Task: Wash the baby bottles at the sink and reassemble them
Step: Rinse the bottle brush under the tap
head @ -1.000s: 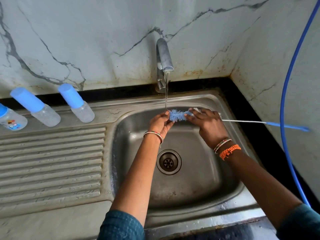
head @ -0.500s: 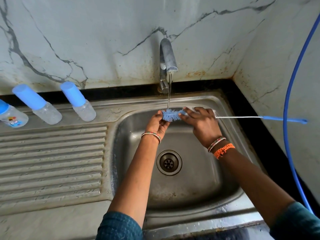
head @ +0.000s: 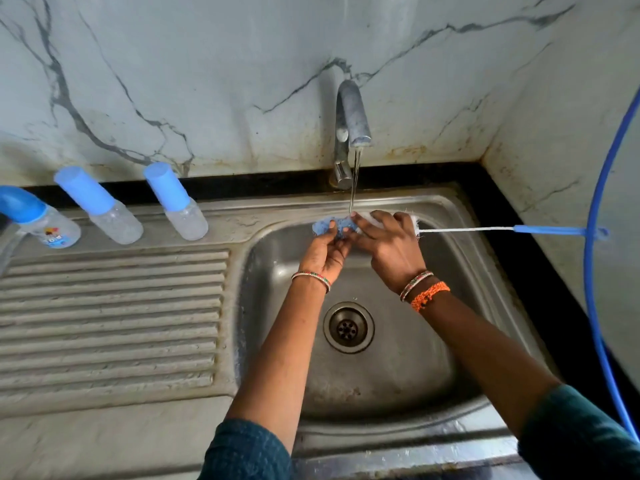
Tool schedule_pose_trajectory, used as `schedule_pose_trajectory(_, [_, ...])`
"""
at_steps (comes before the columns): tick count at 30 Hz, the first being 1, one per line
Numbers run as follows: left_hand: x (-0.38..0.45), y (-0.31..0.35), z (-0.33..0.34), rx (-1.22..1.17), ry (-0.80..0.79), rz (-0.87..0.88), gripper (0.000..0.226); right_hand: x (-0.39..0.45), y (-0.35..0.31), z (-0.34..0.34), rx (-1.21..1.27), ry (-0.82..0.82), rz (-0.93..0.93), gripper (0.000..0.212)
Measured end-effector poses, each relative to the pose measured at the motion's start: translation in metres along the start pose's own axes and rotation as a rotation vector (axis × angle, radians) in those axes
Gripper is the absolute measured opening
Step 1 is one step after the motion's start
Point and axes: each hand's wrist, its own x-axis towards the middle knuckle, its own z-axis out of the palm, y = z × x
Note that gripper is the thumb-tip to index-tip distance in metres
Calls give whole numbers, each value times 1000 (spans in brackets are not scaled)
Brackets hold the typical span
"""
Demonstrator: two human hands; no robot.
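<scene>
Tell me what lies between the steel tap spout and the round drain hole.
In the head view, below the steel tap spout, both hands rub the blue bottle-brush head under running water; bare basin follows to the drain hole.

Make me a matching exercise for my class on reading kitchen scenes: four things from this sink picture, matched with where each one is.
Things:
1. bottle brush
2. tap
3. drain
4. baby bottles

Places:
A. sink basin floor
B. standing on the ledge behind the ribbed drainboard
C. held in both hands under the running water
D. by the marble wall, behind the basin

Pairs: 1-C, 2-D, 3-A, 4-B
</scene>
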Motion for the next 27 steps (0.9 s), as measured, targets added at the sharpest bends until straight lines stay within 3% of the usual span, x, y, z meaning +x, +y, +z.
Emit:
schedule_pose_trajectory(4, [6, -11, 9, 4, 29, 69, 12, -5, 14, 1, -27, 36, -35, 48])
schedule_pose_trajectory(10, [5, -26, 20, 19, 14, 60, 16, -20, 25, -1, -17, 9, 14, 68])
schedule_pose_trajectory(17, [-1, 5, 4, -67, 90, 145, 12, 13, -3, 4, 76, -34, -33, 51])
schedule_pose_trajectory(21, [-4, 1, 5, -64, 4, 85, 13, 22, -4, 5, 58, -63, -12, 39])
schedule_pose_trajectory(27, [-2, -12, 18, 66, -51, -31, 23, 16, 14, 1, 80, -142, -11, 48])
